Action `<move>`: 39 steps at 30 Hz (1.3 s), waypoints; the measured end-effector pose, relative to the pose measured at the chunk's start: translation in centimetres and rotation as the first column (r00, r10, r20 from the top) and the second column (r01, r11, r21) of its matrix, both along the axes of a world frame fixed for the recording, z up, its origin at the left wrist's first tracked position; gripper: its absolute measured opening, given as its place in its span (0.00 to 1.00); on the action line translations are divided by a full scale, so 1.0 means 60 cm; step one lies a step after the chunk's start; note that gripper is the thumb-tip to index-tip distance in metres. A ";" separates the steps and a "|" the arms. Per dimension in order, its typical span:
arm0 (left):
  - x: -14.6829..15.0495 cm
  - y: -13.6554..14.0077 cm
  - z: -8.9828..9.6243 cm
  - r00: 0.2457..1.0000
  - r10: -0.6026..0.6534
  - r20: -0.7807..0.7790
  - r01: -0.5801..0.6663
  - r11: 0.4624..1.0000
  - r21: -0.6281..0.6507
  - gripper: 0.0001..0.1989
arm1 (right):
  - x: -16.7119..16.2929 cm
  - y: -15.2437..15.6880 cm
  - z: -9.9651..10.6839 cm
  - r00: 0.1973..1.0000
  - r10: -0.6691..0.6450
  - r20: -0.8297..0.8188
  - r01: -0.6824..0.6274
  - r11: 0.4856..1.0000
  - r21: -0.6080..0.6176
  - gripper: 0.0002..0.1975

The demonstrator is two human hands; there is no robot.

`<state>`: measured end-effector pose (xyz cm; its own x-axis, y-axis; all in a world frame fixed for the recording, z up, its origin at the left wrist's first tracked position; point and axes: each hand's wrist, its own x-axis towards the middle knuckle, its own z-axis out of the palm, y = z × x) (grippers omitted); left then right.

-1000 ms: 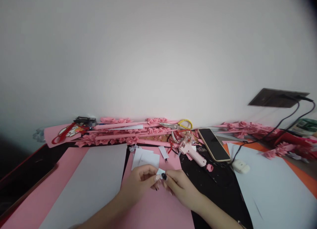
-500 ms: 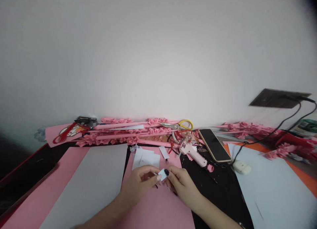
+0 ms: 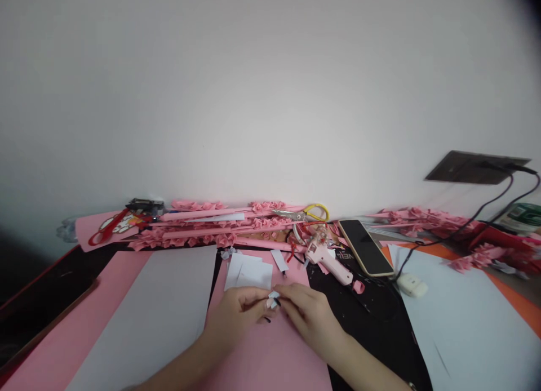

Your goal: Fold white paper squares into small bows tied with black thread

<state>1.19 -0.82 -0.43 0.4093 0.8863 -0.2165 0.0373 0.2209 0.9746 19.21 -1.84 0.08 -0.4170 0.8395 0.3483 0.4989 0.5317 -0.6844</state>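
Between my fingertips is a small folded piece of white paper (image 3: 274, 295), partly covered by the fingers. My left hand (image 3: 243, 312) pinches it from the left. My right hand (image 3: 308, 316) closes on its right edge with thumb and fingers. Both hands are above a pink paper sheet (image 3: 270, 357). Just beyond them lie several white paper squares (image 3: 256, 275) and a narrow white strip (image 3: 279, 260). A pink glue gun (image 3: 332, 264) rests to the right of these, with a small pink curled paper piece (image 3: 358, 287) by its handle.
Pink paper flower stems (image 3: 203, 230) line the wall, with yellow-handled scissors (image 3: 315, 212) on them. A phone (image 3: 367, 249), a white case (image 3: 412, 285) and large white sheets (image 3: 460, 312) lie to the right. Cables (image 3: 477, 210) hang from a wall socket (image 3: 469, 167). Red-handled scissors (image 3: 110, 227) lie far left.
The white paper, flat-looking before, now appears more folded and smaller between my fingers. My right fingers have shifted up and left over it. Other things stay where they were.
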 end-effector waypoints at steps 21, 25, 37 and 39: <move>-0.001 0.001 0.010 1.000 -0.004 0.003 0.004 1.000 -0.023 0.15 | 0.000 0.004 0.002 0.999 -0.010 -0.043 0.008 0.998 -0.054 0.14; 0.000 0.000 0.012 1.000 0.000 -0.016 -0.001 1.000 -0.024 0.14 | 0.000 0.005 0.000 0.999 -0.017 -0.035 0.014 0.998 -0.063 0.14; 0.000 0.000 0.009 1.000 -0.003 -0.020 0.003 1.000 -0.027 0.14 | -0.002 0.002 -0.005 0.997 -0.038 -0.069 0.033 0.997 -0.065 0.14; 0.001 -0.001 0.009 1.000 -0.001 -0.028 0.001 1.000 -0.024 0.14 | -0.004 0.003 -0.008 0.994 -0.064 -0.089 0.057 0.995 -0.078 0.14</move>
<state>1.27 -0.89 0.09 0.4038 0.8803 -0.2492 0.0646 0.2442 0.9676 18.94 -1.65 -0.38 -0.3342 0.8875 0.3172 0.4618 0.4476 -0.7658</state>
